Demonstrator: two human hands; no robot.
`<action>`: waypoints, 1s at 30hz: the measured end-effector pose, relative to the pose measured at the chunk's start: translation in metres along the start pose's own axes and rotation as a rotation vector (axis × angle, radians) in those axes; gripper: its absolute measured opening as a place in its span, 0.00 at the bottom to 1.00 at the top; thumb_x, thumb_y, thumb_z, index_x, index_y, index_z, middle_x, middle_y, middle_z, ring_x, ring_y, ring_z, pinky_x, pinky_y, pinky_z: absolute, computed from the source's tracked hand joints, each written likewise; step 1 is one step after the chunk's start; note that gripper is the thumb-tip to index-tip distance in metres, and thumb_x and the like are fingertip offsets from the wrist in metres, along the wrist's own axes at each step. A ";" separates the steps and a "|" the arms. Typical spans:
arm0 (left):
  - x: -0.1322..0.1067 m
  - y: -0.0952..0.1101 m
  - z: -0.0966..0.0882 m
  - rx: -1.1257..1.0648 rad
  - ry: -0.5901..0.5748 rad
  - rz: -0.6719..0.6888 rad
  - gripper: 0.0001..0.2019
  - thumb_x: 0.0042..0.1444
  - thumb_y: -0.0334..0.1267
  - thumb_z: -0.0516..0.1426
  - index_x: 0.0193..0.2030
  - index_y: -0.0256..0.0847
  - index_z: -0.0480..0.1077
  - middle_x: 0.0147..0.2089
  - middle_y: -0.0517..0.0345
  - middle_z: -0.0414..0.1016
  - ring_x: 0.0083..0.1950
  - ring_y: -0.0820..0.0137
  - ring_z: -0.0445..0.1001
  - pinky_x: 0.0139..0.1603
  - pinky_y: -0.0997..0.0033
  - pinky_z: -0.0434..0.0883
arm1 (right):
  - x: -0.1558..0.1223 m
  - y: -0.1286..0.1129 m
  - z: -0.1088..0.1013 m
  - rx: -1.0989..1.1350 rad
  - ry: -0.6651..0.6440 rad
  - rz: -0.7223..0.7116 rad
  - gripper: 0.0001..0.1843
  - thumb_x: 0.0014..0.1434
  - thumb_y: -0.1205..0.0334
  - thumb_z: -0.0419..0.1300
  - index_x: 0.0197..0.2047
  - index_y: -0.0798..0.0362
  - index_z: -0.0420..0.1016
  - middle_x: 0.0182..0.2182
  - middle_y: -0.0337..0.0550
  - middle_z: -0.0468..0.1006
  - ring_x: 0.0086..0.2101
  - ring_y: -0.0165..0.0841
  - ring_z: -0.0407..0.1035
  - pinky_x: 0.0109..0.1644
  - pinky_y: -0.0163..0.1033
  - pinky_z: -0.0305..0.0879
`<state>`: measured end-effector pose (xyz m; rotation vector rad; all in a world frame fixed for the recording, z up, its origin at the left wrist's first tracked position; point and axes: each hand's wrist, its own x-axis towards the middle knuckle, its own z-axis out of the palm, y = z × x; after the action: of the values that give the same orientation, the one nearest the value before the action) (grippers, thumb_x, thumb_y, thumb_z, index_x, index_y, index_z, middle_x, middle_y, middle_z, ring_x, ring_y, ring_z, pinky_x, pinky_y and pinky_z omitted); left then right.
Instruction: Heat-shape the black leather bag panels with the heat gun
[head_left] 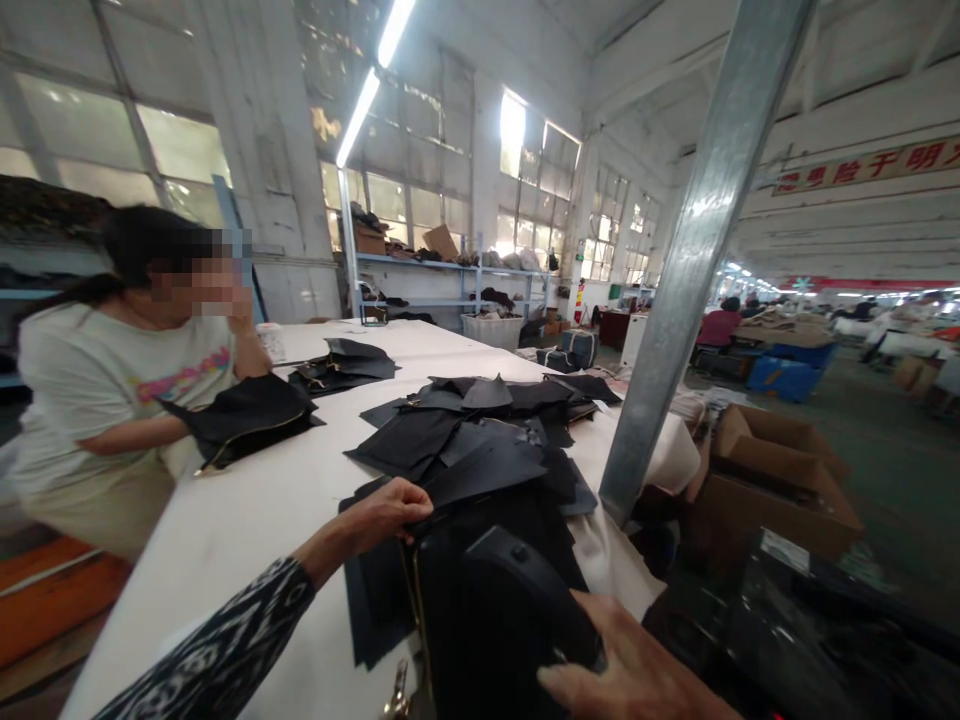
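1. Across the white table (247,520), a seated person works on a black piece (247,415); two more heaps of black cut pieces (480,430) lie beyond the hands, beside a slanting metal post (675,290).
2. Left hand (386,512) pinches the far edge of the black bag (487,600) at the table's near end, fingertips hidden.
3. Right hand (630,670), partly cut off, lies flat on the bag, fingers together.

Bright, daylit through blown-out windows (517,130) at 12 o'clock, plus glaring ceiling tubes (367,95) at 11. Soft shadows on the white table (247,510). Wide-angle bending toward edges; smeared blur at 5 o'clock; black fabric (465,450) detail crushed.
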<state>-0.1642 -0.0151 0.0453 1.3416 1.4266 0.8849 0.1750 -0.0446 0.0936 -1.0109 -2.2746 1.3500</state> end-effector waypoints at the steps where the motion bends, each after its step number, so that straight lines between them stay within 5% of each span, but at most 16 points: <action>1: -0.001 0.000 -0.001 -0.030 0.002 -0.001 0.15 0.46 0.47 0.61 0.23 0.36 0.68 0.21 0.64 0.62 0.23 0.75 0.61 0.26 0.73 0.62 | 0.005 -0.003 0.004 0.013 -0.031 0.003 0.15 0.49 0.53 0.63 0.36 0.55 0.75 0.24 0.39 0.74 0.27 0.29 0.68 0.30 0.28 0.63; 5: -0.003 -0.001 -0.001 -0.132 0.008 -0.010 0.13 0.45 0.45 0.62 0.24 0.36 0.69 0.21 0.63 0.64 0.24 0.75 0.62 0.26 0.74 0.61 | 0.020 -0.010 0.018 0.071 -0.138 0.071 0.15 0.54 0.52 0.59 0.38 0.55 0.73 0.22 0.36 0.71 0.23 0.26 0.65 0.26 0.27 0.59; 15: -0.004 -0.003 0.002 -0.268 -0.032 0.018 0.16 0.45 0.49 0.63 0.24 0.36 0.70 0.21 0.64 0.64 0.23 0.77 0.59 0.26 0.74 0.58 | 0.056 -0.002 0.033 0.145 -0.157 0.037 0.13 0.55 0.54 0.57 0.34 0.56 0.68 0.19 0.33 0.68 0.17 0.24 0.63 0.18 0.26 0.57; 22: -0.009 -0.011 0.011 -0.168 -0.074 0.009 0.13 0.46 0.46 0.61 0.26 0.35 0.71 0.23 0.61 0.66 0.24 0.74 0.62 0.27 0.73 0.61 | 0.080 -0.030 0.020 0.112 -0.038 -0.082 0.14 0.55 0.52 0.57 0.31 0.56 0.67 0.20 0.35 0.69 0.17 0.25 0.65 0.19 0.27 0.60; 25: -0.003 -0.016 0.012 -0.062 0.027 0.025 0.14 0.43 0.47 0.60 0.24 0.36 0.69 0.20 0.64 0.63 0.23 0.74 0.61 0.26 0.72 0.61 | 0.075 -0.037 0.005 0.071 0.019 -0.069 0.14 0.55 0.51 0.57 0.31 0.55 0.67 0.20 0.35 0.70 0.17 0.25 0.66 0.19 0.27 0.61; 30: -0.012 -0.026 0.019 0.136 0.243 0.012 0.12 0.41 0.46 0.57 0.21 0.38 0.68 0.18 0.62 0.65 0.23 0.69 0.66 0.25 0.69 0.63 | 0.036 -0.022 -0.007 0.024 -0.076 -0.019 0.16 0.57 0.49 0.57 0.36 0.56 0.68 0.17 0.33 0.69 0.16 0.25 0.64 0.20 0.27 0.59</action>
<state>-0.1544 -0.0323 0.0173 1.3793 1.6931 1.0001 0.1444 -0.0212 0.1133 -0.9428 -2.3109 1.4273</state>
